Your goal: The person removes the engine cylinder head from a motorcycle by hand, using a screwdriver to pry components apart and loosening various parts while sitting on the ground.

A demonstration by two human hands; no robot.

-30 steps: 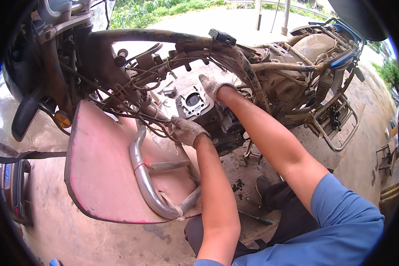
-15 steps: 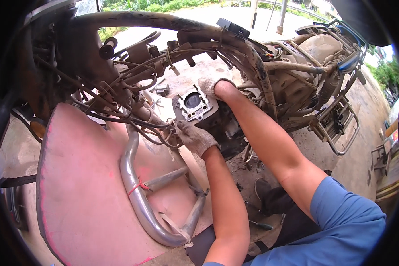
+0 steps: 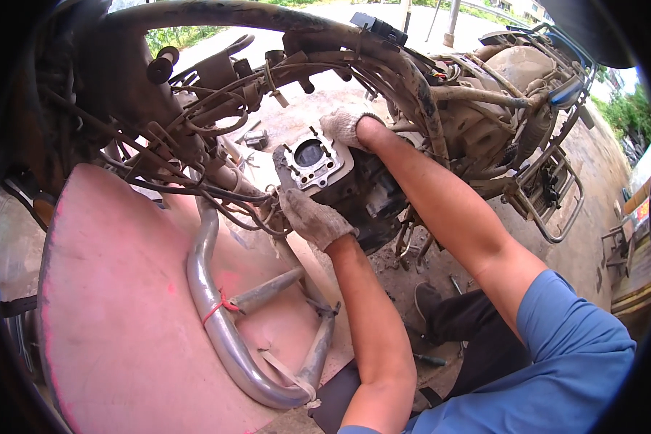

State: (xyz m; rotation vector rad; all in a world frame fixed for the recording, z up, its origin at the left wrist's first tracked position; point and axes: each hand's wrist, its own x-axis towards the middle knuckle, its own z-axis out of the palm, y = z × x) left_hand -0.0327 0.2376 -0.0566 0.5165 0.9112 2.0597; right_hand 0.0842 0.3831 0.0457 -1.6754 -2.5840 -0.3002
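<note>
A silver engine cylinder (image 3: pixel 318 173) with a round dark bore sits on the dark engine (image 3: pixel 375 194) inside a dusty motorcycle frame (image 3: pixel 421 98). Both my hands wear dirty off-white knit gloves. My left hand (image 3: pixel 315 218) is closed against the cylinder's near left corner, its fingertips partly out of sight. At the far right side, my right hand (image 3: pixel 346 126) curls over the cylinder's edge, with most of its fingers hidden. The bore's top face lies uncovered between the two hands.
Cables and hoses (image 3: pixel 231 130) hang from the frame on the left. A pink panel (image 3: pixel 123 304) with a bent metal crash bar (image 3: pixel 217 318) lies near me on the left. Beside my shoe (image 3: pixel 428 307), a screwdriver (image 3: pixel 430 359) rests on the ground. A footrest bracket (image 3: pixel 557 210) juts out at right.
The whole view has shifted slightly, with the motorcycle now higher in the picture. Both hands stay at the cylinder; the left has moved slightly along its near left side.
</note>
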